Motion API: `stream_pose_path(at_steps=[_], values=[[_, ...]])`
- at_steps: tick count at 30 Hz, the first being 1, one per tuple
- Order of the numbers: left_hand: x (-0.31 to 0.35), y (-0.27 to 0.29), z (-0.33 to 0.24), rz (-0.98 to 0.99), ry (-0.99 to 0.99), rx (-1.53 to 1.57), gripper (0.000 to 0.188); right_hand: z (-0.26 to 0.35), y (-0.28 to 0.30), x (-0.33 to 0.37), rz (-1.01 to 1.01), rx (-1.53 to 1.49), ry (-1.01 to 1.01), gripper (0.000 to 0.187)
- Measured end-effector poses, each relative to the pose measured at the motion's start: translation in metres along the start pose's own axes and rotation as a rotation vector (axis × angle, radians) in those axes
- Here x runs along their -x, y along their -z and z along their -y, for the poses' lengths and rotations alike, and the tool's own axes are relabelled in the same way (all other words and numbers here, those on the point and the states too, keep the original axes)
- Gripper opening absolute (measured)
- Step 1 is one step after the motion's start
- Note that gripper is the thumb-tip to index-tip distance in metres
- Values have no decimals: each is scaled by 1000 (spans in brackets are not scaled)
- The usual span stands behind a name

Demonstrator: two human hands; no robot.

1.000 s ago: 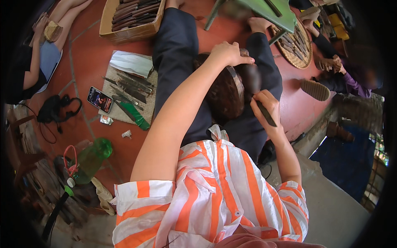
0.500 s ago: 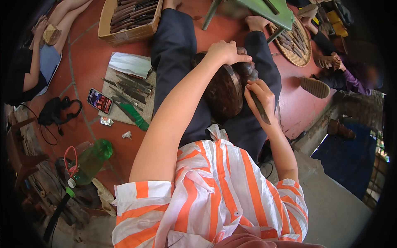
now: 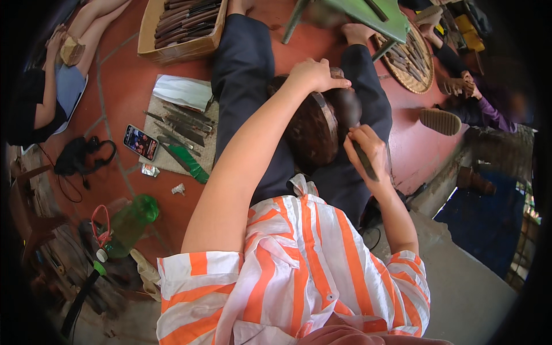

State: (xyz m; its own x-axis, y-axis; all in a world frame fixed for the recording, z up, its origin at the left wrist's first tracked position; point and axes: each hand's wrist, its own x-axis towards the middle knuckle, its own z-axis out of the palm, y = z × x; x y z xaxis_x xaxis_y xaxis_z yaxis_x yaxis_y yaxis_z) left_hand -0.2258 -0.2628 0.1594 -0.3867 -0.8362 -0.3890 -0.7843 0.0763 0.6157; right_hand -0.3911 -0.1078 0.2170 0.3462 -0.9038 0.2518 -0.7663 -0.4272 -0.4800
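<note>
A dark brown, rounded wood carving (image 3: 313, 131) sits between my thighs, with smaller rounded lumps along its right side. My left hand (image 3: 318, 76) rests over its far top, thumb stretched out to the right and the other fingers partly hidden behind the carving. My right hand (image 3: 369, 150) is closed round a flat, narrow metal blade (image 3: 364, 163), whose near end sticks out toward my wrist. The blade's far end, by the right side of the carving, is hidden by my fingers.
Left of my leg, a mat (image 3: 155, 108) bears several flat blades (image 3: 185, 127). Nearby lie a phone (image 3: 140, 142) and a green bottle (image 3: 132, 224). Ahead stand a tool-filled cardboard box (image 3: 178, 56) and a green stool (image 3: 376, 20). A woven tray (image 3: 426, 86) holds tools; people sit at both sides.
My right hand and the blade have moved a little right and toward me. My left hand stays on the carving, where the right-side lump now looks smoother and blurred.
</note>
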Motion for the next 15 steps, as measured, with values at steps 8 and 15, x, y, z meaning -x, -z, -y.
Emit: stream_pose_path(at_steps=[8, 15], values=[[2, 3, -3, 15, -7, -4, 105, -3, -1, -3, -34, -47, -8, 6], [3, 3, -5, 8, -9, 14, 105, -4, -5, -14, -26, -68, 23, 7]])
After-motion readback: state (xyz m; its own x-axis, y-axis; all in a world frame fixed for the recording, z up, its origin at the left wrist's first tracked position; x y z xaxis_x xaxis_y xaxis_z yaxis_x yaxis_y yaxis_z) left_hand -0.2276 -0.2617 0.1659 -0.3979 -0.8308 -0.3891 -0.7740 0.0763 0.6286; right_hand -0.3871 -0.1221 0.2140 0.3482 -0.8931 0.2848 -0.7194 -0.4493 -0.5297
